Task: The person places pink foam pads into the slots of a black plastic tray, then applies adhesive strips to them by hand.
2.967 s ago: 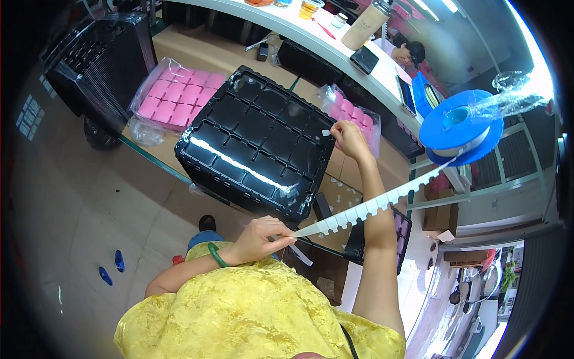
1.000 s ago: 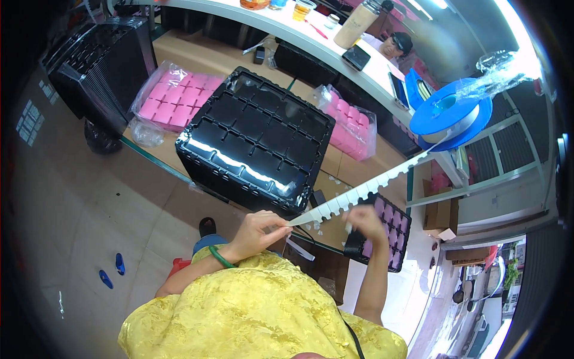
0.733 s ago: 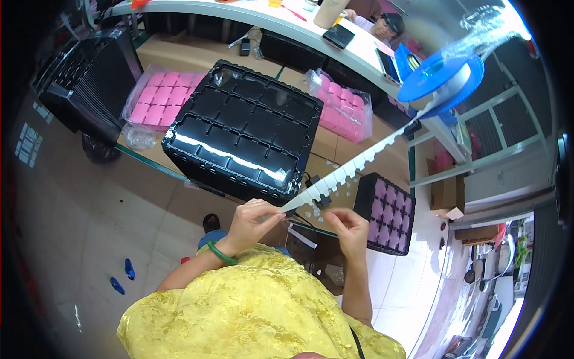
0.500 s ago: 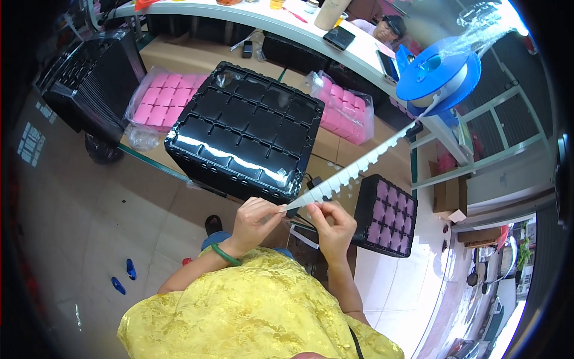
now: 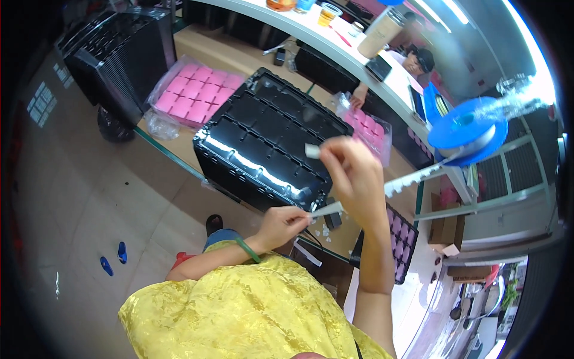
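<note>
My left hand (image 5: 282, 227), a green bangle on its wrist, pinches the free end of a long white strip (image 5: 412, 180) with tab-like pieces along its edge. The strip runs up to a blue reel (image 5: 463, 128) at the right and passes behind my right forearm. My right hand (image 5: 357, 179) is raised over the right part of a stack of black plastic trays (image 5: 263, 134). Between its thumb and fingers is a small white tab (image 5: 312, 151), apart from the strip and not touching the trays.
Bagged pink blocks (image 5: 197, 93) lie left of the stack, and another bag of pink blocks (image 5: 366, 128) lies behind it, touched by another person's hand (image 5: 359, 96). More black trays (image 5: 116, 60) stand at far left. A white shelf (image 5: 287, 21) holds cups, a tan bottle and phones.
My right hand has left the strip and moved up over the black trays with a small white tab. My left hand still pinches the strip's end. Another person's hand has appeared by the pink bag.
</note>
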Motion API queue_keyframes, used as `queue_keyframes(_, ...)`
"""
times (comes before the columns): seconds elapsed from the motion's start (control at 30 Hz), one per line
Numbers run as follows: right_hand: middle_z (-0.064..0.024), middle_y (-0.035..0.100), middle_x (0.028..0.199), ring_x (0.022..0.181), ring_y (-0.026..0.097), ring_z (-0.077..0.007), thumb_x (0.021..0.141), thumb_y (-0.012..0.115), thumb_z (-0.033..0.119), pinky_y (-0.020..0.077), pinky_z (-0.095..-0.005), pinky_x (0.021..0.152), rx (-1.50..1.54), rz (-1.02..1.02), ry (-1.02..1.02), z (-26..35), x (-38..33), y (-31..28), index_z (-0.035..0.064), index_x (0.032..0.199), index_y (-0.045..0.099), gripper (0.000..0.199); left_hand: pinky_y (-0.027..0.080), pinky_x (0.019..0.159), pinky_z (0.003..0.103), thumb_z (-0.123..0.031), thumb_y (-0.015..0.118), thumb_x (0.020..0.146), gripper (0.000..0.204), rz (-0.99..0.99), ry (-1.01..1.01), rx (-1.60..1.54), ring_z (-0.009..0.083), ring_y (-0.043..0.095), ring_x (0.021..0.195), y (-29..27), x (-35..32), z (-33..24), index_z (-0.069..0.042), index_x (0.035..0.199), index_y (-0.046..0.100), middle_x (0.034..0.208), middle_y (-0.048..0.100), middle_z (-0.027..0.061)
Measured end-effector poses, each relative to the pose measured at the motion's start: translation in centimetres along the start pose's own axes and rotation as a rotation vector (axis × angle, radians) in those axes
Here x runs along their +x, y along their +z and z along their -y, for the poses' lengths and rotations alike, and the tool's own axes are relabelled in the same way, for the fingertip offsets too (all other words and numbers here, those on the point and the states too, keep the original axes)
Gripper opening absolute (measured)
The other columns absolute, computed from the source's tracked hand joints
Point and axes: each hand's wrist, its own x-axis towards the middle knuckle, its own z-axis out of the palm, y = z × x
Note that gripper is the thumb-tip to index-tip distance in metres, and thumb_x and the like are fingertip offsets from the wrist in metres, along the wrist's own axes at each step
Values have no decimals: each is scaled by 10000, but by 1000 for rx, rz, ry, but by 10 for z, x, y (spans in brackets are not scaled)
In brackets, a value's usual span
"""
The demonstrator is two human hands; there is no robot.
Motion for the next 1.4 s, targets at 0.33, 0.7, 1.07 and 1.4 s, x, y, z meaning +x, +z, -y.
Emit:
queue_keyframes(0.33, -175, 746, 956, 960, 710, -382, 891, 685, 240, 565, -478, 843, -441, 408, 128, -141, 212, 193, 117, 1002, 764, 183, 509, 599, 339, -236, 748, 924, 180, 525, 114, -73, 226, 679, 652, -11, 18, -9, -59, 956, 757, 792, 720, 93)
queue_keyframes(0.7, -165, 760, 938, 938, 724, -359, 765, 811, 235, 577, -450, 837, -443, 541, 284, -154, 246, 227, 107, 860, 791, 160, 519, 612, 354, -247, 741, 912, 181, 646, 184, -166, 242, 693, 683, -35, 42, -8, -78, 972, 758, 818, 730, 65)
queue_keyframes(1.07, -218, 729, 843, 840, 716, -394, 783, 685, 175, 585, -458, 805, -345, 510, -200, -164, 227, 229, 32, 808, 767, 167, 536, 618, 364, -232, 735, 910, 176, 663, 203, -184, 268, 712, 701, -57, 52, -9, -67, 964, 768, 811, 738, 91)
queue_keyframes(1.4, -211, 734, 838, 832, 722, -382, 761, 734, 194, 582, -440, 804, -342, 712, 74, -138, 232, 209, 35, 844, 787, 187, 542, 627, 366, -219, 734, 911, 175, 698, 211, -120, 268, 714, 694, -58, 42, -13, -56, 963, 770, 818, 744, 103)
